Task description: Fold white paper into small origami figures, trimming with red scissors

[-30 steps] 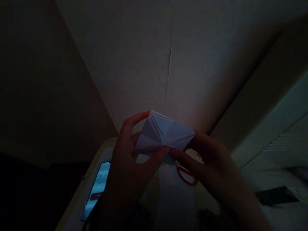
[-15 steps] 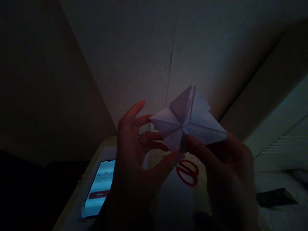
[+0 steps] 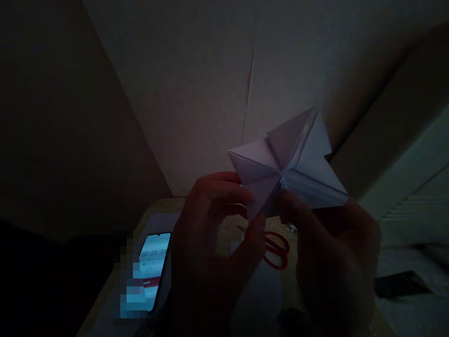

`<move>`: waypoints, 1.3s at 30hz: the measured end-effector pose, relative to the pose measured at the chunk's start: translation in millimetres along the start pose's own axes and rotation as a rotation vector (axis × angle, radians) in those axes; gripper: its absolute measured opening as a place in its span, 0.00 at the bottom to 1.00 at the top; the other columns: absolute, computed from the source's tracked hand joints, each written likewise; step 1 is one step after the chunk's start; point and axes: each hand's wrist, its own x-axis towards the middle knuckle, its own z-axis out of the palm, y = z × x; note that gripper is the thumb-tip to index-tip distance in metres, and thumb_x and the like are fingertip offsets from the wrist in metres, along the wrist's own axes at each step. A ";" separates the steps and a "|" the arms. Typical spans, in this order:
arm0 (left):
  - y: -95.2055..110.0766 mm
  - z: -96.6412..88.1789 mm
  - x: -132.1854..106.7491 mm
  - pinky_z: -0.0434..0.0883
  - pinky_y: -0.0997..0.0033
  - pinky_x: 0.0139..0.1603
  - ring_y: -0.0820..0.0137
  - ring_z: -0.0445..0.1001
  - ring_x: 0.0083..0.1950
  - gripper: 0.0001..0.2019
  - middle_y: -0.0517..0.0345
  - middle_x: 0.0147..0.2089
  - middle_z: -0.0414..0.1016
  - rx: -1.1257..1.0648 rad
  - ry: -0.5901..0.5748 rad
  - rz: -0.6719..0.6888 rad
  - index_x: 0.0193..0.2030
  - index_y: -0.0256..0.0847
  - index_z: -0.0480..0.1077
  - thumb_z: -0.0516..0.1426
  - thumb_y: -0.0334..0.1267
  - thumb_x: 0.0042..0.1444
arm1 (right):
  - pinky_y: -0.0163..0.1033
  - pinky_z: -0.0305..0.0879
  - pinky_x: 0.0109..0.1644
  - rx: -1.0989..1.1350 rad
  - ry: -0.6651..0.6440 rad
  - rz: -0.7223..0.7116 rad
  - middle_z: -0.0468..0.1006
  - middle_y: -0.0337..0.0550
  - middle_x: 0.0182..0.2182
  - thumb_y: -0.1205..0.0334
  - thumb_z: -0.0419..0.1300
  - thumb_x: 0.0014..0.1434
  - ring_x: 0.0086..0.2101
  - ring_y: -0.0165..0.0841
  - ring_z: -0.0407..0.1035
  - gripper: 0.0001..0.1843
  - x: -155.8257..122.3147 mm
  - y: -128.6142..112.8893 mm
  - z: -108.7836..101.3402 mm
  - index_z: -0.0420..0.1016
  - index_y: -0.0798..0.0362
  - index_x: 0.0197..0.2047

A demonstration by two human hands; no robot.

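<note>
In a dim room I hold a folded white paper figure (image 3: 298, 161) with several pointed flaps in front of me, above a small table. My right hand (image 3: 333, 248) grips it from below and the right, thumb pressed near its centre. My left hand (image 3: 213, 234) pinches the lower left flap between thumb and fingers.
A lit phone (image 3: 152, 267) showing a timer lies on the wooden table (image 3: 157, 210) at the lower left. Red-handled scissors (image 3: 275, 250) lie on the table under my hands, beside a white sheet (image 3: 259, 290). Walls meet in a corner behind.
The paper has opened from a compact folded shape into a spread star shape and risen up and to the right. My left fingers closed back onto its lower flap.
</note>
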 end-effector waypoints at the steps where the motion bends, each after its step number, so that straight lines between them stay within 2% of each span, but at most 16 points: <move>1: 0.2 0.2 -0.3 0.76 0.77 0.39 0.73 0.76 0.43 0.13 0.65 0.45 0.74 0.046 0.017 0.027 0.33 0.48 0.73 0.62 0.23 0.47 | 0.43 0.77 0.38 0.002 0.003 -0.003 0.85 0.42 0.33 0.65 0.69 0.53 0.36 0.40 0.80 0.04 -0.8 0.7 0.7 0.79 0.48 0.34; 4: 1.0 1.5 -1.6 0.75 0.78 0.42 0.74 0.74 0.43 0.11 0.66 0.42 0.75 0.161 0.070 0.115 0.32 0.48 0.73 0.61 0.24 0.49 | 0.42 0.77 0.40 0.036 0.000 -0.031 0.85 0.40 0.35 0.64 0.68 0.54 0.38 0.38 0.80 0.04 -3.6 3.5 2.7 0.79 0.47 0.35; 7: 1.0 3.1 -2.4 0.75 0.80 0.41 0.76 0.74 0.41 0.09 0.66 0.41 0.75 0.147 0.107 0.158 0.32 0.47 0.74 0.61 0.26 0.51 | 0.38 0.77 0.40 0.085 -0.034 -0.066 0.85 0.36 0.35 0.66 0.68 0.56 0.37 0.34 0.79 0.07 -7.3 4.9 4.9 0.80 0.45 0.38; 10: 0.4 4.1 -2.8 0.75 0.82 0.39 0.76 0.75 0.42 0.08 0.67 0.42 0.75 0.099 0.119 0.134 0.34 0.47 0.74 0.63 0.28 0.51 | 0.35 0.76 0.41 0.125 -0.003 -0.048 0.85 0.33 0.35 0.69 0.68 0.55 0.37 0.32 0.79 0.10 -10.5 3.5 7.5 0.81 0.43 0.38; 14: 0.4 5.9 -3.6 0.76 0.79 0.39 0.73 0.74 0.44 0.11 0.69 0.43 0.74 0.092 0.132 0.110 0.34 0.51 0.74 0.67 0.30 0.48 | 0.38 0.77 0.42 0.126 0.022 -0.023 0.85 0.34 0.36 0.71 0.68 0.53 0.38 0.34 0.79 0.11 -11.0 0.9 10.7 0.80 0.43 0.37; 19: 3.3 9.5 -4.3 0.77 0.78 0.33 0.73 0.74 0.40 0.09 0.69 0.39 0.75 0.121 0.207 0.125 0.33 0.51 0.74 0.65 0.30 0.52 | 0.37 0.76 0.40 0.102 -0.023 -0.060 0.84 0.33 0.33 0.70 0.68 0.54 0.35 0.33 0.78 0.10 -11.2 0.6 12.2 0.80 0.42 0.35; 22: 2.5 9.4 -2.8 0.77 0.80 0.34 0.75 0.75 0.40 0.07 0.68 0.38 0.76 0.155 0.226 0.144 0.32 0.50 0.75 0.64 0.31 0.53 | 0.36 0.75 0.40 0.124 0.023 -0.071 0.83 0.32 0.32 0.72 0.68 0.53 0.35 0.32 0.77 0.12 -12.4 2.2 12.4 0.80 0.43 0.35; 24: -0.4 8.5 -1.0 0.77 0.84 0.36 0.78 0.76 0.40 0.08 0.69 0.38 0.77 0.155 0.208 0.211 0.32 0.48 0.75 0.64 0.28 0.52 | 0.35 0.74 0.39 0.140 0.040 -0.082 0.82 0.32 0.31 0.72 0.68 0.52 0.34 0.32 0.76 0.11 -12.8 4.6 12.4 0.81 0.44 0.34; 26: -3.9 8.0 0.7 0.76 0.87 0.34 0.79 0.78 0.38 0.08 0.69 0.37 0.78 0.134 0.210 0.297 0.33 0.45 0.76 0.64 0.26 0.51 | 0.34 0.73 0.36 0.150 0.024 -0.151 0.82 0.33 0.29 0.68 0.69 0.53 0.31 0.32 0.76 0.08 -12.6 7.8 12.3 0.81 0.45 0.35; 28: -6.3 8.2 1.5 0.77 0.87 0.32 0.78 0.79 0.37 0.08 0.67 0.37 0.79 0.120 0.233 0.331 0.33 0.44 0.77 0.63 0.25 0.51 | 0.34 0.73 0.35 0.147 0.012 -0.197 0.82 0.33 0.30 0.66 0.69 0.54 0.31 0.31 0.76 0.07 -12.1 10.5 12.0 0.81 0.45 0.37; 33: -6.2 9.0 0.6 0.79 0.82 0.31 0.75 0.79 0.37 0.08 0.66 0.35 0.80 0.096 0.253 0.301 0.32 0.46 0.77 0.62 0.27 0.52 | 0.31 0.73 0.38 0.161 -0.010 -0.204 0.82 0.31 0.32 0.68 0.68 0.56 0.33 0.29 0.76 0.08 -11.2 11.3 13.2 0.81 0.44 0.36; 39: -6.4 11.0 -0.8 0.80 0.83 0.32 0.76 0.79 0.37 0.10 0.67 0.36 0.78 0.045 0.289 0.222 0.32 0.48 0.78 0.63 0.25 0.53 | 0.32 0.73 0.35 0.095 -0.056 -0.165 0.82 0.32 0.31 0.62 0.68 0.56 0.31 0.30 0.76 0.05 -10.6 9.0 9.2 0.80 0.44 0.38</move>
